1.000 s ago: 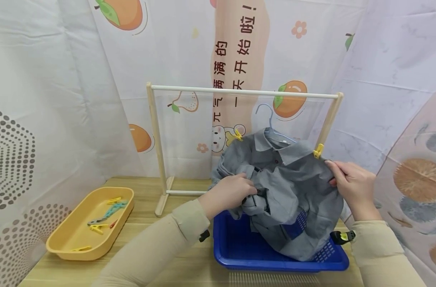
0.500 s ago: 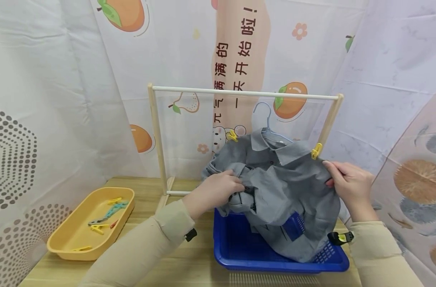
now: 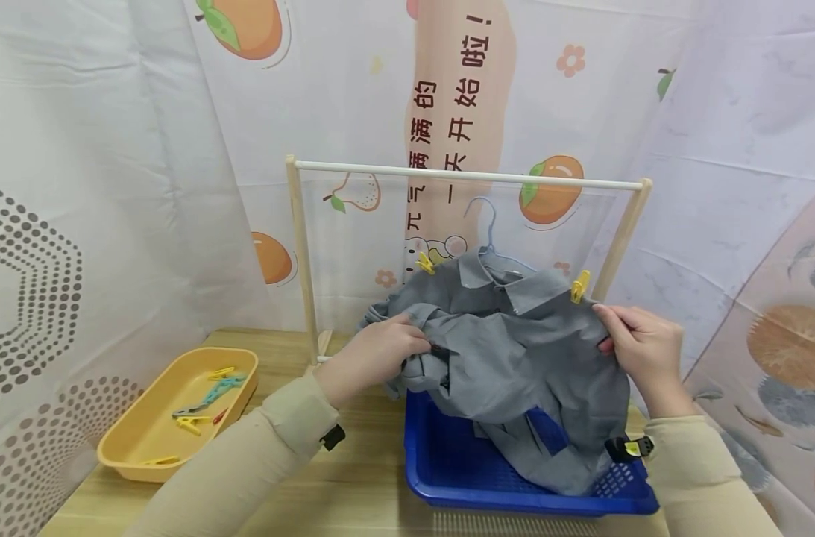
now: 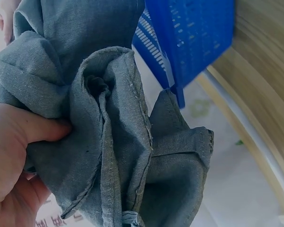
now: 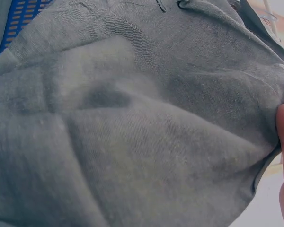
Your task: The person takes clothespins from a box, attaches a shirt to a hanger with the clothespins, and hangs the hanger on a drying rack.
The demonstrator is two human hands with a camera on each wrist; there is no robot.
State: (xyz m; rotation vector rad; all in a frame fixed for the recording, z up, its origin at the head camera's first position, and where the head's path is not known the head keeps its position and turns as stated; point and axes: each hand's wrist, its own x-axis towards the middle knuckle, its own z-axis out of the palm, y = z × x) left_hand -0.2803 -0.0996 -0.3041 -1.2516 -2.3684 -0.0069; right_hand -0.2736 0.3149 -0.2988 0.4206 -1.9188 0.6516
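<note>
A grey collared shirt [image 3: 494, 335] hangs on a light-blue hanger [image 3: 492, 227], held up over the blue basket. Two yellow clothespins are on its shoulders, a left clothespin [image 3: 426, 263] and a right clothespin [image 3: 580, 287]. My left hand [image 3: 373, 354] grips a bunched part of the shirt on the left; the left wrist view shows the thumb pressed on folded, seamed cloth [image 4: 123, 127]. At the other side, my right hand [image 3: 645, 354] pinches the shirt just below the right clothespin. Some fingers of both hands are hidden by cloth. The shirt's lower part hangs inside the basket.
Behind the shirt stands a wooden rack with a white rail [image 3: 467, 176]. The blue basket [image 3: 528, 503] sits on the wooden table below. At the left, a yellow tray [image 3: 128, 436] holds several clothespins and a teal-handled tool [image 3: 215, 391]. Patterned curtains surround the table.
Both hands have moved left, the left hand farther, spreading the shirt wider. The hanger and clothespins have shifted left with it. The head view has turned slightly.
</note>
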